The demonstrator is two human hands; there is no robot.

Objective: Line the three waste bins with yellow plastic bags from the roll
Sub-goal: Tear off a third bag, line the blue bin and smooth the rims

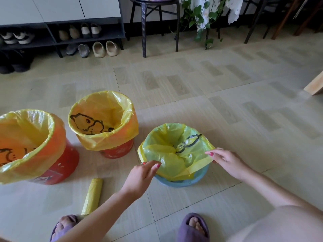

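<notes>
Two red bins stand on the floor at left, the near one (57, 170) and the far one (118, 151), each with a yellow bag folded over its rim. A smaller blue bin (183, 182) sits at centre with a yellow bag (167, 151) spread over its mouth. My left hand (141, 175) pinches the bag's near left edge. My right hand (227, 161) pinches its right edge at the rim. The yellow bag roll (92, 196) lies on the floor by my left foot.
A shoe rack (61, 35) with several shoes lines the back wall, beside a dark stool (153, 23) and a leafy plant (201, 16). A wooden furniture corner (314, 86) juts in at right. My slippered feet (194, 226) are at the bottom.
</notes>
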